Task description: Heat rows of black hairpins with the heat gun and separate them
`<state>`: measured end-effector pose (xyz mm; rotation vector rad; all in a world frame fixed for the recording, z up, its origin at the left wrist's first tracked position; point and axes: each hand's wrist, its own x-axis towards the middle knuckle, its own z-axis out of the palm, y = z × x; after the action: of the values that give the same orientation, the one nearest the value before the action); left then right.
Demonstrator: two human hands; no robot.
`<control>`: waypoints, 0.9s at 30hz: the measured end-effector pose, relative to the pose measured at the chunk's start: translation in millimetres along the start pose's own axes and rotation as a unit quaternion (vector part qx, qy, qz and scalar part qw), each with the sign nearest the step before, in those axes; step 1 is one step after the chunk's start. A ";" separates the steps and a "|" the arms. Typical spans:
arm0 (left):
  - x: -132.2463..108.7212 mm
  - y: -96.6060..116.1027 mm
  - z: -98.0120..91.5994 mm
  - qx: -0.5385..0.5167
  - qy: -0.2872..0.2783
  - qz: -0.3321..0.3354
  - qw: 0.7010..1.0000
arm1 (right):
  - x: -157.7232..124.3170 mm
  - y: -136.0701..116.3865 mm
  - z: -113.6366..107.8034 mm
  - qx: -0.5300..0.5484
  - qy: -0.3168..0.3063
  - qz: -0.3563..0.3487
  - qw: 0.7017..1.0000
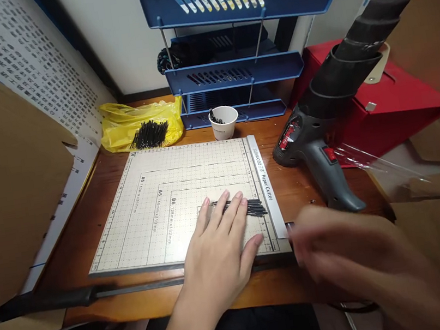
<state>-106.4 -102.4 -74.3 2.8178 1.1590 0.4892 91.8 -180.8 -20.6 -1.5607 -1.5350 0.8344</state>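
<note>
My left hand (pixel 217 245) lies flat on the cream paper cutter board (pixel 129 222), fingers stretched out. Under and beside its fingers is a bunch of thin black stick-like pieces (pixel 256 207), their right ends reaching toward the cutter's pale metal edge strip (pixel 267 188). My right hand (pixel 334 241) is in front of the strip's near end, fingers curled and smeared by motion. Whether it grips anything does not show. A small dark part (pixel 290 226) of the cutter is close to its fingertips. Along the board's front runs a dark bar with a black handle (pixel 64 299).
Behind the board, a yellow plastic bag (pixel 116 133) has more black pieces (pixel 150 134) on it, and a white paper cup (pixel 223 128) holds several. A blue tray rack (pixel 231 73) stands behind. At right are a black power tool (pixel 315 139) with a wide nozzle and a red box (pixel 398 116).
</note>
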 end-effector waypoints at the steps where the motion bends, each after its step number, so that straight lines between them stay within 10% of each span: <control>1: -0.5 0.5 0.6 0.002 0.000 0.002 1.000 | 15.8 0.6 3.2 -0.015 0.003 0.011 1.000; 6: -0.8 6.2 5.2 0.016 0.035 -0.008 0.999 | 57.2 15.8 27.8 -0.149 0.054 0.050 0.986; 21: 6.7 11.1 5.3 0.044 -0.002 -0.002 0.999 | 66.3 25.1 35.5 -0.210 0.125 0.031 0.969; 27: 3.8 12.5 5.5 0.036 0.018 -0.016 0.999 | 45.0 20.5 20.5 -0.179 0.043 0.025 0.983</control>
<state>-93.7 -108.3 -76.4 2.8564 1.2509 0.5099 86.4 -133.6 -45.4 -1.8723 -1.6532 0.5267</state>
